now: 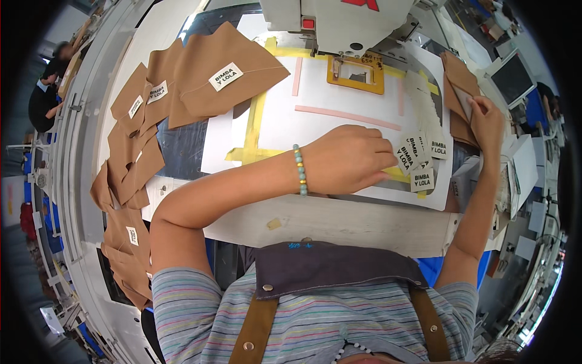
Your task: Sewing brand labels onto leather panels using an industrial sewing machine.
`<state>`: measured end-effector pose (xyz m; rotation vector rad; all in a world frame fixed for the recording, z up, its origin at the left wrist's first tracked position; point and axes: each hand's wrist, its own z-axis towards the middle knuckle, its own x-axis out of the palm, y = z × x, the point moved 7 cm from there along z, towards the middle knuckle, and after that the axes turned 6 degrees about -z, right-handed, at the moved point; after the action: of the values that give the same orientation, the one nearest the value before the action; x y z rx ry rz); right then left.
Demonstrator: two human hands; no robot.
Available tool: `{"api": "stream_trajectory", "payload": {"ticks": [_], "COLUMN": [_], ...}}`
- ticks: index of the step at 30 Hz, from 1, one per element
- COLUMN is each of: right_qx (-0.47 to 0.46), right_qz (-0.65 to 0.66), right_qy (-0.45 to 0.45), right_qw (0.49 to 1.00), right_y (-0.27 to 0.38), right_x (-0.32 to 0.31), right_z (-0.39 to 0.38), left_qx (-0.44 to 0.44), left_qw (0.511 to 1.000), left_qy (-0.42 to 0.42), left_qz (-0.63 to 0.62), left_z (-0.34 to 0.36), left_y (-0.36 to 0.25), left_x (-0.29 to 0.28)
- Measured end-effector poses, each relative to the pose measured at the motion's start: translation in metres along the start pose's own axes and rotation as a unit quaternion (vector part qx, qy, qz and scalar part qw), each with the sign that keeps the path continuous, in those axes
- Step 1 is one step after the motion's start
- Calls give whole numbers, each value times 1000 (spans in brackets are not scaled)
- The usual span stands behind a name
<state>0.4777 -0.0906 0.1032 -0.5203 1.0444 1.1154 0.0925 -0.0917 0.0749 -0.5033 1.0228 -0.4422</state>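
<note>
My left arm, with a beaded bracelet (300, 170) on the wrist, reaches across to the right. My left hand (348, 159) is half curled, thumb apart from the fingers, and nothing shows in it. Just beyond its fingertips lie several small white printed labels (422, 179), loosely overlapping, with a long strip of labels (422, 100) running away behind them. At the far right my right hand (487, 121) pinches the edge of a brown fabric piece (459, 79) in a folded stack.
A sewing machine head (357, 27) stands over a yellow frame (355, 75) on a white sheet (279, 130) edged with yellow tape. Brown fabric pieces with labels (206, 79) are spread at the left. A screen (513, 77) stands far right; people (43, 100) work far left.
</note>
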Motion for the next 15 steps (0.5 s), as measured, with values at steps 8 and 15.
{"api": "stream_trajectory", "payload": {"ticks": [8,15], "right_qx": [-141,-162], "right_qz": [72,83], "right_qy": [-19,17], "right_qw": [987,983], "right_y": [21,29], "right_x": [-8,3], "right_z": [-17,-39], "left_qx": [41,4], "left_qw": [994,986], "left_qy": [-95,-168], "left_qz": [-48,1], "left_z": [99,186], "left_y": [15,73], "left_x": [23,70]}}
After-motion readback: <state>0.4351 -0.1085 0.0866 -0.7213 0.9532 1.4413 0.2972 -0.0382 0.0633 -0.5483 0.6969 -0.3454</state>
